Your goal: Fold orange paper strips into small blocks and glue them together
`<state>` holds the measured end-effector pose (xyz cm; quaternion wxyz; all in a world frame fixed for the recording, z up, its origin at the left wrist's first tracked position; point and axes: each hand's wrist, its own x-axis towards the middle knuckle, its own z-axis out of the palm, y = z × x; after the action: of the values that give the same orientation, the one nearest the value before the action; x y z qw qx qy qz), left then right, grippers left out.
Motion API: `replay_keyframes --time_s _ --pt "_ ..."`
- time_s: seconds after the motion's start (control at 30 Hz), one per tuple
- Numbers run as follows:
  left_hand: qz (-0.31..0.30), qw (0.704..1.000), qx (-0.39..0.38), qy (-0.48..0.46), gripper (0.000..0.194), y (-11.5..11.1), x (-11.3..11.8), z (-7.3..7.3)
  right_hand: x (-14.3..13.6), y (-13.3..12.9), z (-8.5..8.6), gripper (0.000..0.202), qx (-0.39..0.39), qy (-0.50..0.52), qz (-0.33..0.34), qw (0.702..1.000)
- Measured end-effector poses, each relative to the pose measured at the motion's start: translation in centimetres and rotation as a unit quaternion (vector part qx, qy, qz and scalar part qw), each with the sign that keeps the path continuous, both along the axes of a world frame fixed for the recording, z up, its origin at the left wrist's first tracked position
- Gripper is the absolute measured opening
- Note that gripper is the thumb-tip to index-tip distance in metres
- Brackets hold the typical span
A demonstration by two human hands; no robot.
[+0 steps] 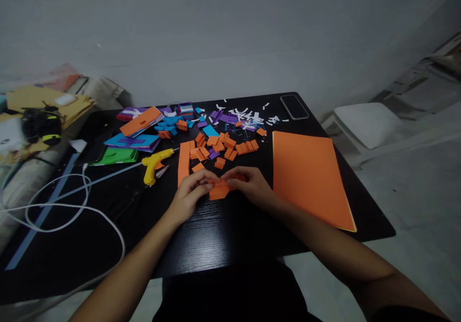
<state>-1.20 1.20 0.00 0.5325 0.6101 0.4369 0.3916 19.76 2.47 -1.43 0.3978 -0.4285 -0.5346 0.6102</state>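
Between my two hands is a small piece of orange paper (219, 192), with creases or folded edges along it. My left hand (190, 192) pinches its left side between thumb and fingers. On the other side, my right hand (250, 184) grips the paper's right part, which the fingers partly cover. Just beyond my fingers lie several small folded orange paper pieces (230, 155). An orange paper strip (183, 161) lies flat beside my left hand. To the right rests a stack of large orange paper sheets (309, 178), with a yellowish edge showing beneath.
A yellow glue gun (153, 163) lies left, near a green paper stack (117, 156) and blue folded paper (133, 142). White scraps (248, 118) and a phone (294, 107) are at the back. A white cable (90, 207) loops across the black table's left; a white stool (363, 123) stands right.
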Motion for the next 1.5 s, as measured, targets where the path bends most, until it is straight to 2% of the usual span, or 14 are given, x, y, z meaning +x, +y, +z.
replay_keyframes --time_s 0.2,0.3,0.37,0.43,0.57,0.73,0.9,1.03,1.17,1.4,1.5 --pt "0.008 0.998 0.037 0.049 0.021 -0.1 -0.3 0.5 0.2 0.1 0.1 0.021 -0.011 -0.004 0.016 1.0" --pt "-0.038 0.993 0.079 0.075 0.022 -0.1 -0.4 0.6 0.2 0.2 0.1 0.021 -0.002 -0.001 0.001 1.0" --pt "-0.077 0.984 0.119 0.106 0.033 -0.1 -0.4 0.6 0.2 0.2 0.1 0.019 0.002 -0.001 -0.014 1.0" --pt "-0.087 0.976 0.152 0.129 0.038 -0.1 -0.2 0.4 0.2 0.2 0.1 0.019 0.001 0.003 -0.021 1.0" --pt "-0.058 0.976 0.169 0.121 0.02 0.0 0.1 0.1 0.1 0.2 -0.1 0.022 -0.001 0.016 -0.025 1.0" --pt "-0.024 0.99 0.111 0.079 0.013 -0.1 0.4 -0.3 0.0 0.0 -0.2 0.024 -0.019 0.044 -0.021 0.999" --pt "0.04 0.999 0.007 -0.015 0.027 -0.2 0.8 -1.3 -0.2 -0.1 -0.4 0.019 0.005 0.027 -0.023 0.999" --pt "0.07 0.996 -0.005 -0.062 0.043 -0.2 1.2 -1.5 -0.2 -0.1 -0.5 0.023 -0.002 0.031 -0.031 0.999" --pt "0.096 0.992 -0.006 -0.082 0.045 -0.1 1.4 -1.2 -0.2 0.1 -0.6 0.028 -0.038 0.043 -0.002 0.998" --pt "0.064 0.996 -0.002 -0.057 0.027 -0.1 1.1 -0.8 -0.1 0.0 -0.6 0.027 -0.036 0.055 -0.012 0.998" --pt "0.045 0.998 0.012 -0.047 0.02 -0.2 0.9 -0.6 -0.1 0.0 -0.4 0.019 -0.02 0.053 -0.015 0.998"
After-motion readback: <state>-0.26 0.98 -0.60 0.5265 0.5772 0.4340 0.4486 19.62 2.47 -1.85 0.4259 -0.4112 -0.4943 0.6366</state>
